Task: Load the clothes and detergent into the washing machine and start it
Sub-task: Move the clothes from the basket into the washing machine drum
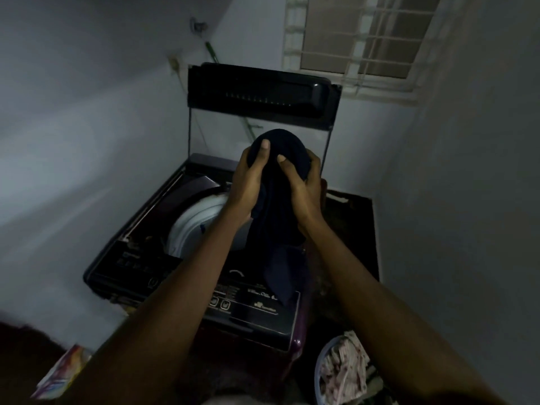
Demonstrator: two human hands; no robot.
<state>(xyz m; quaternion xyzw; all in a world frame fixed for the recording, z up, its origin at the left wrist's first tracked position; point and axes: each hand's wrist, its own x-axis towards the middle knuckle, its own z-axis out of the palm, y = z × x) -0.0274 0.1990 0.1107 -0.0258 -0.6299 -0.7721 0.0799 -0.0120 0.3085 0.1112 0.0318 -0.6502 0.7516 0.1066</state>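
Note:
A dark navy garment (277, 217) hangs bunched between both hands above the top-loading washing machine (122, 267). My left hand (248, 182) grips its left side and my right hand (304, 191) grips its right side. The garment's tail drapes down over the control panel (251, 302). The machine's lid (263, 92) stands raised at the back, and the white drum rim (195, 223) shows beneath my left forearm. A colourful detergent packet (62, 372) lies on the floor at the lower left.
A tub with pale patterned clothes (342, 372) sits at the lower right beside the machine. White walls close in on the left and right. A barred window (365, 39) is above the machine. A dark floor strip (350, 229) runs along the machine's right.

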